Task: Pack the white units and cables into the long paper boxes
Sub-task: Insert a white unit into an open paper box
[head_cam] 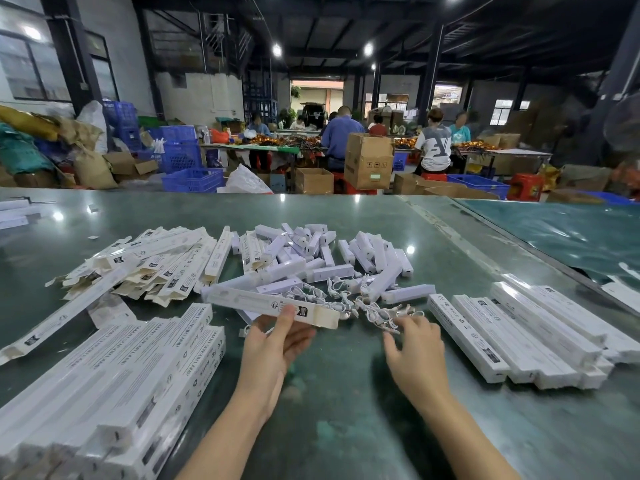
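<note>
- I see one long box lying slantwise just above my left hand, its open flap end pointing right, toward the cables.
- My left hand holds that box: thumb on top near the flap end, fingers curled loosely beneath.
- My right hand is over the table, fingers spread and slightly bent; the fingertips touch the near edge of the cable tangle. I cannot tell whether they pinch a cable.
- White units lie in a loose heap beyond the cables, too many to count.
- Flat boxes are piled far left; packed boxes stack near left, and about five more lie at right.
</note>
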Demonstrator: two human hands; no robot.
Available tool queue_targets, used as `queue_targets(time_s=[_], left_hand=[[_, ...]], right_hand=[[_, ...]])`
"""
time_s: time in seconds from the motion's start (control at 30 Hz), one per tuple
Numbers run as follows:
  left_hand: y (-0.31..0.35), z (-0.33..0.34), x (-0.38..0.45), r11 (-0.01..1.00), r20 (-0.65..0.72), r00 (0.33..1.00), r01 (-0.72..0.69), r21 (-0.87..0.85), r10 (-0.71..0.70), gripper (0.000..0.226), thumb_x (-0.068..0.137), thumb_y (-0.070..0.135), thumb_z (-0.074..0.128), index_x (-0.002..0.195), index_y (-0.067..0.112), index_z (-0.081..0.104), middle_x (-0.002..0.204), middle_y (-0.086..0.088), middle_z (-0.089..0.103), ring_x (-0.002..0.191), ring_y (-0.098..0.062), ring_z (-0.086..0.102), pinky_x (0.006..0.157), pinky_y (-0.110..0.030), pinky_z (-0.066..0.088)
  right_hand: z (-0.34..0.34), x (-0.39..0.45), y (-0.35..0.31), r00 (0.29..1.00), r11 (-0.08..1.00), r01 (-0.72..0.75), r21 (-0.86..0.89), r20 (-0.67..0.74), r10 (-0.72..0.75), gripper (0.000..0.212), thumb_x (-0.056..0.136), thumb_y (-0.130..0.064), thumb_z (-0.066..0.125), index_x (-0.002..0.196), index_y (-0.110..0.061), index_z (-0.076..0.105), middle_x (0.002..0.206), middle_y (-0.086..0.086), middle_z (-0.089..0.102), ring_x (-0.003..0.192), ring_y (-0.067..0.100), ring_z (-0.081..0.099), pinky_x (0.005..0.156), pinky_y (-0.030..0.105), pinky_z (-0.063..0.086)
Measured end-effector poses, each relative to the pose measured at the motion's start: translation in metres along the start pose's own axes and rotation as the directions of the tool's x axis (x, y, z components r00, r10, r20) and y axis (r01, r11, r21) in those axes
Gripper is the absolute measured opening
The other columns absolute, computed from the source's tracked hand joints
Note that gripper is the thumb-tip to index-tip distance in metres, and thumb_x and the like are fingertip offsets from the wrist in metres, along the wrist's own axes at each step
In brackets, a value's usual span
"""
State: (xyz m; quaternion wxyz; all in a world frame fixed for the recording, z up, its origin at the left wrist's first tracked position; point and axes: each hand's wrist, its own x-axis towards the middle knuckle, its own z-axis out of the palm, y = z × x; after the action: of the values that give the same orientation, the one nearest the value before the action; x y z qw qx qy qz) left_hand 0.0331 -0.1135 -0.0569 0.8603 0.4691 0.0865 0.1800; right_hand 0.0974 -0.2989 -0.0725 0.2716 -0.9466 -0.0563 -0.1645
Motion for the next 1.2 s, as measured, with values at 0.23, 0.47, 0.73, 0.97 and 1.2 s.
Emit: queue_targets(time_s=[0.23, 0.47, 0.73, 0.97, 1.2], left_hand=[[0.0, -0.001, 0.0, 1.0, -0.008, 1.0, 0.022, -0.017, -0.022, 0.015, 0.093, 0.019, 0.06, 0.101, 0.006, 0.059, 0.079, -0.013, 0.074, 0.07, -0.021, 0.072, 0.06, -0.024, 0.057], [0.005, -0.004, 0.001, 0.987, -0.014, 0.995, 0.101, -0.126, -0.103, 0.032, 0.09, 0.023, 0.061, 0.112, 0.001, 0.056, 0.084, -0.018, 0.073, 0.073, -0.024, 0.073, 0.061, -0.026, 0.059], [0.012, -0.003, 0.0, 0.936, 0.053, 0.978, 0.208, -0.284, -0.201, 0.024, 0.078, 0.031, 0.066, 0.083, 0.007, 0.066, 0.085, -0.017, 0.074, 0.076, -0.024, 0.074, 0.06, -0.026, 0.059], [0.02, -0.005, 0.004, 0.867, 0.078, 0.981, 0.194, -0.459, -0.178, 0.03, 0.085, 0.033, 0.058, 0.098, 0.006, 0.062, 0.074, -0.011, 0.073, 0.065, -0.02, 0.072, 0.058, -0.027, 0.059], [0.012, -0.005, 0.004, 0.952, 0.127, 0.984, 0.155, -0.262, -0.125, 0.029, 0.082, 0.035, 0.062, 0.087, 0.01, 0.076, 0.09, -0.013, 0.074, 0.074, -0.017, 0.072, 0.062, -0.026, 0.058]], right_hand=[[0.005, 0.005, 0.008, 0.999, 0.982, -0.011, 0.19, -0.047, 0.021, 0.009, 0.087, -0.006, 0.063, 0.092, -0.006, 0.071, 0.091, 0.009, 0.068, 0.092, 0.03, 0.058, 0.082, 0.036, 0.044], [-0.012, 0.005, -0.009, 0.954, 0.317, -0.298, 0.9, 0.267, 0.139, 0.006, 0.091, -0.003, 0.06, 0.087, -0.004, 0.064, 0.07, 0.007, 0.071, 0.057, 0.012, 0.055, 0.055, 0.019, 0.043], [-0.03, -0.007, -0.029, 0.908, -0.004, -0.393, 0.92, 0.387, -0.162, 0.017, 0.074, -0.012, 0.067, 0.088, -0.002, 0.067, 0.074, 0.012, 0.064, 0.065, 0.014, 0.06, 0.062, 0.02, 0.052], [-0.041, -0.018, -0.047, 0.893, 0.006, -0.312, 0.95, 0.295, -0.339, 0.007, 0.075, -0.008, 0.068, 0.082, -0.007, 0.069, 0.075, 0.016, 0.065, 0.064, 0.019, 0.059, 0.062, 0.024, 0.051], [-0.045, -0.024, -0.053, 0.874, 0.239, -0.151, 0.959, 0.243, -0.421, 0.002, 0.076, -0.02, 0.072, 0.077, -0.02, 0.074, 0.07, 0.006, 0.067, 0.063, 0.014, 0.058, 0.061, 0.02, 0.046]])
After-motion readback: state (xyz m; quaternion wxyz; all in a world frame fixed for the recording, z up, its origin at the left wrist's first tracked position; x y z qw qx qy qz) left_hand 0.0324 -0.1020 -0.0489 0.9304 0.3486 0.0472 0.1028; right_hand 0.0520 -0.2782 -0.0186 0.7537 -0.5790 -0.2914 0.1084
